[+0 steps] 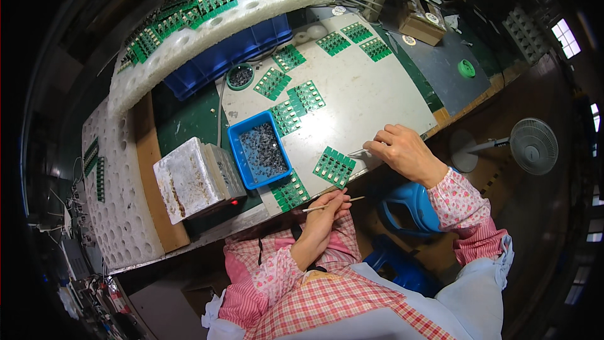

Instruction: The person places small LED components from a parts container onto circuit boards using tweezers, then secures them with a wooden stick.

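My right hand (402, 151) is closed on a pair of metal tweezers (357, 152). Their tips reach the right edge of a green circuit board (335, 167) lying near the table's front edge. Below that board, my left hand (322, 214) pinches a thin pale stick (353, 199), which runs crosswise through the fingers. Its fingertips are at the board's lower corner; whether they grip it I cannot tell. Left of my left hand lies a second green board (289, 192), partly under a blue tray (287, 178) of small black parts.
More boards (306, 96) lie across the white work surface (377, 94). A round green dish (240, 87) holds dark parts. At left stands a metal-topped block (189, 182); foam sheets (226, 24) carry boards behind. A blue stool (412, 211) and a fan (533, 146) stand right.
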`<state>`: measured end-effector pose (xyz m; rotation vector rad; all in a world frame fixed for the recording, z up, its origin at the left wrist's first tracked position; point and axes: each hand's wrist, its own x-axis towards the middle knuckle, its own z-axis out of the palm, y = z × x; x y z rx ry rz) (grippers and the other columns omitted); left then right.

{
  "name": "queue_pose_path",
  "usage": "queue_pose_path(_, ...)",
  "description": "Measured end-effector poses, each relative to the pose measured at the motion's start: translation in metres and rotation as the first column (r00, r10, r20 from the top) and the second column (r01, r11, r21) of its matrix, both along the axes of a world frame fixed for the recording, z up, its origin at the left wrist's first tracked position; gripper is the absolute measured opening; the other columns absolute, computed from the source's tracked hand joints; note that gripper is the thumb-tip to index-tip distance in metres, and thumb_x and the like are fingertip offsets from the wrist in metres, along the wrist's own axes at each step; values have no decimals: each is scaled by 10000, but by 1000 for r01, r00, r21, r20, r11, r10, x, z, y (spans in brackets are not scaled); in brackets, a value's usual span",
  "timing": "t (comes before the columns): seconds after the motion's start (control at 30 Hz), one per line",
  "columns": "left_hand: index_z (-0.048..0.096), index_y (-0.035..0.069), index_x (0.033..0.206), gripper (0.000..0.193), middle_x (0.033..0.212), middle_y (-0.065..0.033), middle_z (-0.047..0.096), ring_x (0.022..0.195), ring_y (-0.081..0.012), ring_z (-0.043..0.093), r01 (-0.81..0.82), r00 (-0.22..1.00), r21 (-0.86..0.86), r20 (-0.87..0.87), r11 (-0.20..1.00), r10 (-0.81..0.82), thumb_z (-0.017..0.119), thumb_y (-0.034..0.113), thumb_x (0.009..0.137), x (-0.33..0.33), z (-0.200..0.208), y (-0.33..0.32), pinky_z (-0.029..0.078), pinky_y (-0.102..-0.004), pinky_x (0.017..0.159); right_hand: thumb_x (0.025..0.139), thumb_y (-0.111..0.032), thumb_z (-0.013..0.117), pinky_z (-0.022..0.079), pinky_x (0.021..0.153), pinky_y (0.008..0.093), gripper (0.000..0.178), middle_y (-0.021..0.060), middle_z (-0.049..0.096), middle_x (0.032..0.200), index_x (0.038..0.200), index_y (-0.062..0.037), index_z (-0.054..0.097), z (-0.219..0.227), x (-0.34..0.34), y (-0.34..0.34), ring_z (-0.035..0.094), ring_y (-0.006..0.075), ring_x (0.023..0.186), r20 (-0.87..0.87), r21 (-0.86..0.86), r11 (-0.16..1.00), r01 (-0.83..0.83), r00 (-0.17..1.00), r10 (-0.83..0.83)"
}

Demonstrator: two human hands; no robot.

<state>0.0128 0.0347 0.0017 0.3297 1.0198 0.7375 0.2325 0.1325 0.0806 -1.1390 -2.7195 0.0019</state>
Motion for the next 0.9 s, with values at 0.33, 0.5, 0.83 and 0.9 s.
queue_pose_path(0.33, 603, -28, 1219, 302, 1031, -64, 672, 880, -110, 635, -77, 997, 4, -1, 997, 77, 605, 163, 985, 4, 0, -2, 521, -225, 794, 836, -143, 691, 505, 659, 351, 156, 70, 650, 780, 978, -81, 701, -4, 13, -29, 632, 242, 733, -221, -158, 959, 234, 939, -265)
queue_pose_path(0.5, 625, -37, 1193, 299, 1013, -66, 673, 861, -105, 634, -101, 995, 23, -7, 995, 101, 642, 152, 962, 5, -1, -1, 517, -211, 765, 874, -154, 683, 492, 586, 298, 202, 81, 709, 764, 1034, -35, 714, -3, 12, -55, 641, 185, 622, -191, -612, 682, 401, 762, -619)
queue_pose_path(0.83, 667, -23, 1133, 261, 973, -60, 692, 813, -97, 643, -78, 991, 117, -94, 990, 90, 655, 164, 953, 3, -4, -6, 511, -210, 736, 937, -217, 655, 366, 519, 186, 256, 11, 714, 776, 1086, -13, 697, -35, 12, -78, 514, 10, 597, -235, -963, 268, 22, 419, -877)
queue_pose_path(0.9, 673, -23, 1119, 253, 974, -63, 694, 807, -99, 646, -60, 991, 129, -110, 990, 75, 658, 168, 952, 0, -2, -8, 512, -214, 731, 940, -221, 652, 352, 513, 185, 258, 8, 711, 772, 1090, -16, 696, -40, 17, -81, 499, 6, 589, -267, -957, 290, -7, 417, -869)
